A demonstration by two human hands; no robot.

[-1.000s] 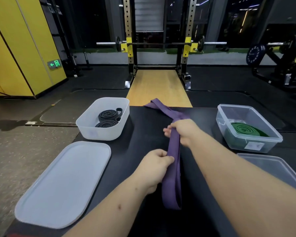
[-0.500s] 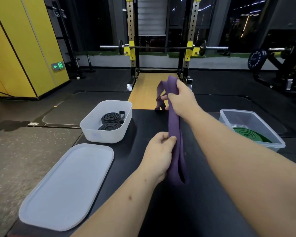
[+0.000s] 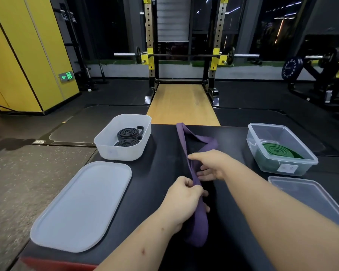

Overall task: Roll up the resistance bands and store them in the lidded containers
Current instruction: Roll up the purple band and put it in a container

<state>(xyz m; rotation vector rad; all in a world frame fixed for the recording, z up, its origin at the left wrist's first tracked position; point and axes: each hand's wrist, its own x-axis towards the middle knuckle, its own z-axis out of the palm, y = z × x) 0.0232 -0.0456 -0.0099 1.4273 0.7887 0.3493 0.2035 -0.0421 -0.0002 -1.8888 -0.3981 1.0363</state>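
A long purple resistance band (image 3: 199, 222) stretches from the near middle of the black table (image 3: 160, 163) to its far edge. My left hand (image 3: 181, 200) grips the band near its lower end, which hangs down in a loop. My right hand (image 3: 213, 165) holds the band a little farther up, fingers curled around it. A white tub (image 3: 139, 151) at the back left holds two rolled black bands (image 3: 128, 136). A clear tub (image 3: 294, 169) at the right holds a rolled green band (image 3: 278, 150).
The white tub's lid (image 3: 82, 208) lies flat at the near left of the table. A clear lid (image 3: 309, 194) lies at the near right. Beyond the table stand a squat rack with a barbell (image 3: 184, 55) and a wooden platform (image 3: 182, 104).
My right hand came down from a raised position at the table's far edge and now holds the band lower, close to my left hand. The band's far part lies back on the table.
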